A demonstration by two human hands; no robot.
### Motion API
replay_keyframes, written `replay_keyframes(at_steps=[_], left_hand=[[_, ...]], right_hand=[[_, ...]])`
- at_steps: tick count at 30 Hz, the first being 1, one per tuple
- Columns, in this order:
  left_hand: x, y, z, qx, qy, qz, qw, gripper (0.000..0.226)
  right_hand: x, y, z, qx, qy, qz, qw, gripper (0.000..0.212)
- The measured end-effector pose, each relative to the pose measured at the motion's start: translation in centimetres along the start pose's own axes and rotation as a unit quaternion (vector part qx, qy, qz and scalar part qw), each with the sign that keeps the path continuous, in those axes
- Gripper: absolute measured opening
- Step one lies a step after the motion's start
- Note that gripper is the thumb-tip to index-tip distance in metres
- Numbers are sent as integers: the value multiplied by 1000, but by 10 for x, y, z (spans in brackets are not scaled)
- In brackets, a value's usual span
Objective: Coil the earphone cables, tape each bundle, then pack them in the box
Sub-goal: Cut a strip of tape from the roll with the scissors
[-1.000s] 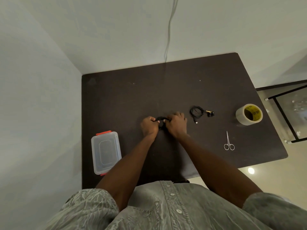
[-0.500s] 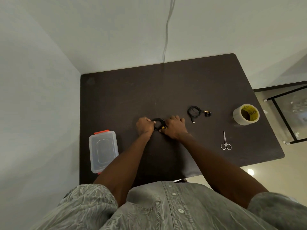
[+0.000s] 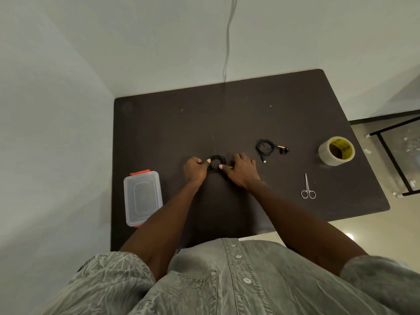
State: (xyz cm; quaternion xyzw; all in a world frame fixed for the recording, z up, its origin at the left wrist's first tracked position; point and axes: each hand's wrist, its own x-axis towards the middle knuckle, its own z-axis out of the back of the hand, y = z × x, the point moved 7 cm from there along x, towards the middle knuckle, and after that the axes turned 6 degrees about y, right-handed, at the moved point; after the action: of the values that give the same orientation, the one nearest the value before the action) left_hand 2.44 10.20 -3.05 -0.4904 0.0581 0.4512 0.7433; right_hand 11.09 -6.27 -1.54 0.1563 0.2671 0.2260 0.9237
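Observation:
A black earphone cable point(image 3: 217, 159) lies coiled in a small ring on the dark table point(image 3: 227, 119), between my two hands. My left hand point(image 3: 194, 171) pinches the ring's left side with thumb and fingers. My right hand point(image 3: 241, 170) holds its right side, thumb on the coil; a small yellow bit shows at its fingers. A second black earphone set point(image 3: 266, 147) lies loosely coiled to the right, earbuds and plug sticking out. A clear plastic box point(image 3: 142, 197) with red clips, lid on, stands at the left. A tape roll point(image 3: 336, 150) sits at the far right.
Small steel scissors point(image 3: 308, 188) lie near the table's right front edge. The table stands in a wall corner, walls at the left and back. A thin cable hangs down the back wall. A black metal frame stands on the floor to the right.
The two hands have drawn slightly apart, and the coil between them now shows as an open ring. Nothing else on the table has moved.

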Motion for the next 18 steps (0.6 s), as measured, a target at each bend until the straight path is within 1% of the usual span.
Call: replay_keyframes(at_steps=[3,6,10,14,16,18], left_hand=[[-9,-3,5,25,-28,-13,999,23],[-25,-12,9,67,-74,-58,993,19],[-51,-32,4,102,-135,-121,978,17],[-73,-56,-27,102,-172,-165,966,16],[-85,-74,-53,102,-180,-182,961,16],[-96,-90,-84,95,-172,-186,963,16]], right_hand=[[-4,-3,7,-14,-29,1,999,47],[-10,-8,18,-33,-55,12,998,39],[-19,-13,37,-69,-92,72,991,27],[-27,-32,66,-69,-136,137,979,11],[-31,-57,87,-42,-168,143,974,8],[-36,-88,109,-14,-188,131,973,10]])
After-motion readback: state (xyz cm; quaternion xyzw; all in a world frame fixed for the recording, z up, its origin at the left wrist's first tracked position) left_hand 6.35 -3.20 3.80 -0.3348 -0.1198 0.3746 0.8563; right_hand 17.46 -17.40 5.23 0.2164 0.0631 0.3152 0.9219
